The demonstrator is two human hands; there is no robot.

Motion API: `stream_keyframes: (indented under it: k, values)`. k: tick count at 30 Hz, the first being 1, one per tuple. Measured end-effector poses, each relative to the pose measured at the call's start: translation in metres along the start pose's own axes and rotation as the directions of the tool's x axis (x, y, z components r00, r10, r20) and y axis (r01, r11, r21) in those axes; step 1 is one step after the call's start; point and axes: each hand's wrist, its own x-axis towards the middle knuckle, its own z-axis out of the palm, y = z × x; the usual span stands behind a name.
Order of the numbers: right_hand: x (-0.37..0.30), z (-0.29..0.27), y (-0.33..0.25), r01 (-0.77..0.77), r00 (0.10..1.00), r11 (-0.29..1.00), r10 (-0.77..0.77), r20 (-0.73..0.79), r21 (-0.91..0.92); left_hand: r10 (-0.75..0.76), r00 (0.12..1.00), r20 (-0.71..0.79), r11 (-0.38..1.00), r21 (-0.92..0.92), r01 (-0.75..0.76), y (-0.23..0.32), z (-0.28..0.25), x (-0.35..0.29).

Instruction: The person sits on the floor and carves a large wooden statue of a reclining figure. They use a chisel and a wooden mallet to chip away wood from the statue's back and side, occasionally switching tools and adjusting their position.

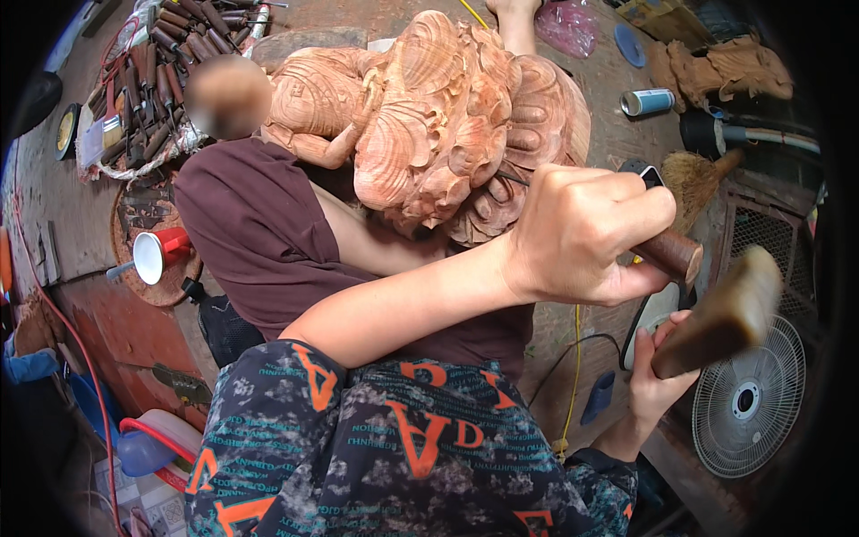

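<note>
A large reddish wood carving (438, 125) with deep folds and petal shapes lies on its side in front of me, against my legs. My left hand (586, 233) is closed around a chisel, its brown wooden handle (671, 255) sticking out to the right of my fist. The chisel's thin dark blade points left to the petal-shaped part of the carving; whether its tip touches the wood I cannot tell. My right hand (658, 376) grips a wooden mallet (720, 313), smeared by motion, just right of and below the handle's end.
Many wood-handled chisels (170, 54) lie heaped at the upper left. Nearby stands a red cup (163, 255) with a white opening. On the right are a fan (744, 400), a can (648, 101), a straw brush (693, 183) and another carved piece (738, 67). My foot (516, 20) shows beyond the carving.
</note>
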Motion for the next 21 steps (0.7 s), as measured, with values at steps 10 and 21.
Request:
stream_keyframes:
  k: [10,21]
  values:
    - [-0.001,0.005,0.0,-0.015,0.999,0.986,0.009,0.035,0.167,-0.068,0.998,-0.02,0.998,0.019,0.068,0.001,-0.006,0.005]
    - [-0.004,0.006,0.003,-0.099,0.995,0.994,0.099,0.013,-0.036,-0.035,0.999,0.021,0.997,0.063,0.033,-0.005,0.001,-0.001]
